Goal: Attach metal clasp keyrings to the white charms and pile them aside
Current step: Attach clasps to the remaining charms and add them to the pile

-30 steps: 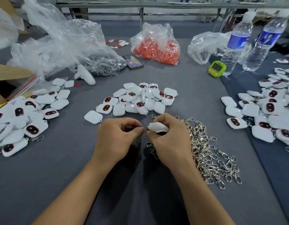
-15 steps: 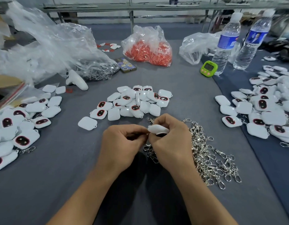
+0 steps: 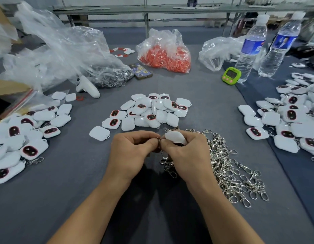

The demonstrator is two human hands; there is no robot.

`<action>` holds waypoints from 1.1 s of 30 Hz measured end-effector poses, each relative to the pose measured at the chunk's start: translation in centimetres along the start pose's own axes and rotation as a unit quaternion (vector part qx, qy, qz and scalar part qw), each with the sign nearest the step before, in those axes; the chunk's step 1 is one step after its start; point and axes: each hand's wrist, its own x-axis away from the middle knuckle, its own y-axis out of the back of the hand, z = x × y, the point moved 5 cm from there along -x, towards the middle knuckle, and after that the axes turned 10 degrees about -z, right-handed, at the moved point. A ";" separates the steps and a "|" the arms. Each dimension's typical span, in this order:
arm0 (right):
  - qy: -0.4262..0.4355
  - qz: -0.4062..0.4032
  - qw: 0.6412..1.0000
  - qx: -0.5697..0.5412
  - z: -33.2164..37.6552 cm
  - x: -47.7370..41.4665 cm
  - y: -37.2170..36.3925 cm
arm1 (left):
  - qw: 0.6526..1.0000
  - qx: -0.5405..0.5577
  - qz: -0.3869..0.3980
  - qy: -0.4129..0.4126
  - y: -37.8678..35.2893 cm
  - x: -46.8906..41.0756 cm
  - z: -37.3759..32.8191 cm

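Centrally, from head view, we see right hand (image 3: 186, 155) gripping white charm (image 3: 174, 137), fingers curled round it, above near-left edge of clasp heap (image 3: 228, 169). Left hand (image 3: 133, 152) pinches small metal ring (image 3: 158, 139) at charm's edge. Loose charms (image 3: 149, 110) heaped just beyond hands on grey desk (image 3: 64, 173); clasped charms (image 3: 20, 138) piled left.
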 end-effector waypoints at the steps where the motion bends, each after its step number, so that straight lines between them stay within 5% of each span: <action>1: 0.003 -0.006 1.000 0.003 0.1 0.0 0.2 | 1.000 -0.009 0.008 -0.005 -0.1 0.0 0.0; 6: 0.106 -0.044 0.989 0.089 0.9 0.0 1.2 | 0.984 -0.135 0.008 -0.119 0.1 0.5 -0.8; 11: 0.173 -0.030 0.977 0.119 1.7 0.4 1.2 | 0.984 -0.126 0.009 -0.128 0.0 0.7 -0.9; 16: 0.070 -0.006 0.992 0.105 1.2 0.1 1.8 | 0.978 -0.158 -0.066 -0.116 0.9 0.5 -1.0; 18: -0.059 0.079 0.995 -0.024 0.7 0.5 1.4 | 0.968 -0.182 -0.129 -0.113 2.0 0.2 -1.1; 20: -0.181 0.199 0.950 -0.156 0.7 2.1 -0.2 | 0.948 -0.217 -0.186 -0.140 3.1 -0.1 -1.5; 22: -0.155 0.215 0.962 -0.066 0.1 2.4 -0.9 | 0.917 -0.278 -0.223 -0.178 3.8 -0.2 -2.0; 24: -0.053 0.096 0.990 0.085 -0.1 1.2 0.2 | 0.886 -0.339 -0.232 -0.216 3.8 0.1 -2.2; 27: 0.025 -0.046 0.989 0.137 0.2 0.0 2.1 | 0.883 -0.372 -0.166 -0.235 2.6 0.6 -1.5; 30: 0.000 0.007 0.998 0.057 0.0 0.3 1.0 | 0.935 -0.302 -0.055 -0.178 0.7 0.7 -0.5; 33: 0.007 0.044 0.994 0.096 -0.5 0.5 0.5 | 0.969 -0.211 0.010 -0.127 -0.3 0.6 0.0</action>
